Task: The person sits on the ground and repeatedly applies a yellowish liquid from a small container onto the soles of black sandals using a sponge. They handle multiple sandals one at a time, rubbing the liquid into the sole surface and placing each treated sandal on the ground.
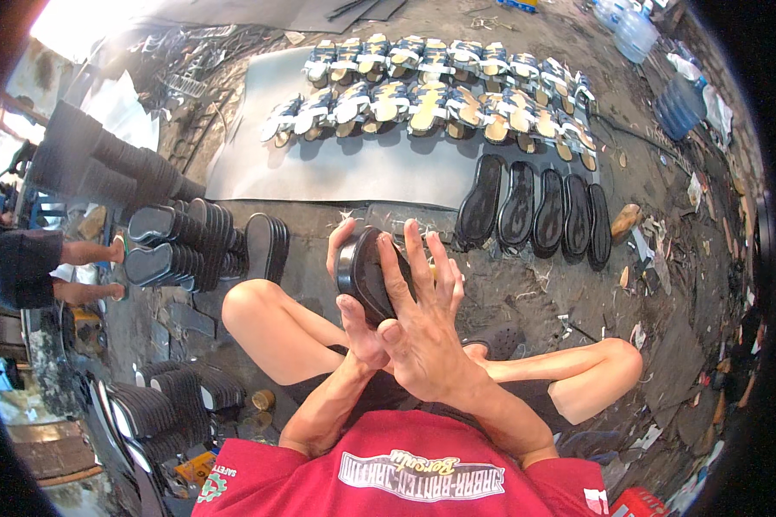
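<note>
You hold a black sole [364, 274] up in front of you, above your knees. Your right hand [422, 323] lies flat across it, fingers [418, 254] spread; your left hand [353, 319] grips its near and far edges. Four more soles [535, 211] lie on the floor beyond, finished sandals [431, 90] farther off, stacked soles [190, 246] at left.
</note>
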`<state>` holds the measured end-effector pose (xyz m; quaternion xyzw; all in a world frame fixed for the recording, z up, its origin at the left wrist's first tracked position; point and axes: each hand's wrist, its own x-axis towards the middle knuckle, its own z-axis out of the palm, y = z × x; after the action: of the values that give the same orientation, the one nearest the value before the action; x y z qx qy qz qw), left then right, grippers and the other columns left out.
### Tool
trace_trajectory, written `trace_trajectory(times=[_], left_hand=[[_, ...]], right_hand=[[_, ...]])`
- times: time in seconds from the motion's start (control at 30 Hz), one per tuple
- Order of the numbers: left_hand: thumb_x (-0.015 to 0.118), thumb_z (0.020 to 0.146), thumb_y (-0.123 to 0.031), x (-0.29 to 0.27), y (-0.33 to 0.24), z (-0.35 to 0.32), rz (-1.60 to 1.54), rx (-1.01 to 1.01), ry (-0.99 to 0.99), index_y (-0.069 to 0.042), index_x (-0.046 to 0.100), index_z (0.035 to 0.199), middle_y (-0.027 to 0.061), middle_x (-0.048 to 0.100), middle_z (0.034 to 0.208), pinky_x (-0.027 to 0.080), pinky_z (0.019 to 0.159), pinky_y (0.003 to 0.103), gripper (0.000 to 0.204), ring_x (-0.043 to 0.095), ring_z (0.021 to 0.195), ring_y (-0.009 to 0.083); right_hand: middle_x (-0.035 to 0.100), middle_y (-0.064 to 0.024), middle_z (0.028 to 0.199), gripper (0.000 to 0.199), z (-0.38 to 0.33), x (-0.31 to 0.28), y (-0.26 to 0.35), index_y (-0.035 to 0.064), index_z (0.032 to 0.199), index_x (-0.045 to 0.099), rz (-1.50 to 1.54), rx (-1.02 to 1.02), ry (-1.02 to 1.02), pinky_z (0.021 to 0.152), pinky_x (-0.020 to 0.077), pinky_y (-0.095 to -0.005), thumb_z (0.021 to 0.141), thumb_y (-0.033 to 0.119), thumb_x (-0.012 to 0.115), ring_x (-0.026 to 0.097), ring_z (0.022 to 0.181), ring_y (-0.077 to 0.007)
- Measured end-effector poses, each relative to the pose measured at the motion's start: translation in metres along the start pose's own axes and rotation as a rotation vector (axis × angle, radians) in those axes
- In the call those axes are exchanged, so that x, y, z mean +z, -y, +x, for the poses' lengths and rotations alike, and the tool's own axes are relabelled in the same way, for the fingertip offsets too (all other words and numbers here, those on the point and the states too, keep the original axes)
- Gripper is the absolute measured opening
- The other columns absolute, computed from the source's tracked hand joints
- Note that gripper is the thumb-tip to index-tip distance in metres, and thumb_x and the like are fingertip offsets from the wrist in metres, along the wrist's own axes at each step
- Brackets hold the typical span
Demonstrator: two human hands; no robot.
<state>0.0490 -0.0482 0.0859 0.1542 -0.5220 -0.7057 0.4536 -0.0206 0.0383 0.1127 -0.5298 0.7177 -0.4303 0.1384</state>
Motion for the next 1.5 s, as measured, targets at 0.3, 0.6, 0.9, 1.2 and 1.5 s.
trace_trajectory(times=[0.3,0.6,0.9,1.2,1.5], left_hand=[[0.033,0.114,-0.062,0.005,-0.007,0.012,-0.032,-0.124,0.023,-0.006,0.036,0.164,0.0108,0.057,0.146,0.044,0.117,0.042,0.075,0.059,0.132,0.0232],[0.031,0.113,-0.041,-0.008,-0.022,0.024,-0.218,-0.4,0.098,-0.006,0.04,0.163,0.0061,0.059,0.14,0.042,0.115,0.034,0.062,0.056,0.131,0.0166],[0.031,0.112,-0.04,-0.016,-0.034,0.044,-0.414,-0.644,0.144,0.004,0.048,0.156,0.0167,0.07,0.136,0.057,0.106,0.036,0.065,0.07,0.121,0.0235],[0.034,0.113,-0.036,-0.032,-0.037,0.06,-0.674,-0.824,0.186,0.006,0.055,0.15,0.025,0.072,0.135,0.065,0.098,0.047,0.06,0.078,0.11,0.0318],[0.038,0.114,-0.038,-0.041,-0.029,0.063,-0.701,-0.81,0.204,0.004,0.059,0.145,0.0218,0.074,0.127,0.067,0.094,0.041,0.056,0.079,0.105,0.0271]], right_hand=[[0.006,-0.0147,0.184,0.074,0.011,-0.019,-0.016,0.0257,0.176,0.023,-0.217,-0.007,0.089,0.125,0.0059,-0.074,0.113,0.062,0.032,0.008,0.165,-0.0495],[0.012,-0.0131,0.184,0.063,0.025,-0.035,-0.035,0.0431,0.172,0.033,-0.331,-0.048,0.129,0.128,0.0016,-0.0667,0.113,0.065,0.03,0.013,0.165,-0.0464],[0.014,-0.0121,0.183,0.062,0.036,-0.054,-0.043,0.0456,0.17,0.037,-0.462,-0.137,0.173,0.127,0.0043,-0.0682,0.113,0.067,0.027,0.014,0.164,-0.0455],[0.015,-0.0107,0.184,0.067,0.045,-0.068,-0.039,0.0446,0.167,0.044,-0.521,-0.191,0.235,0.129,0.0019,-0.0639,0.111,0.073,0.021,0.013,0.166,-0.0433],[0.017,-0.0106,0.183,0.068,0.048,-0.07,-0.032,0.0457,0.165,0.046,-0.567,-0.266,0.261,0.129,0.003,-0.0647,0.109,0.077,0.023,0.014,0.165,-0.0422]])
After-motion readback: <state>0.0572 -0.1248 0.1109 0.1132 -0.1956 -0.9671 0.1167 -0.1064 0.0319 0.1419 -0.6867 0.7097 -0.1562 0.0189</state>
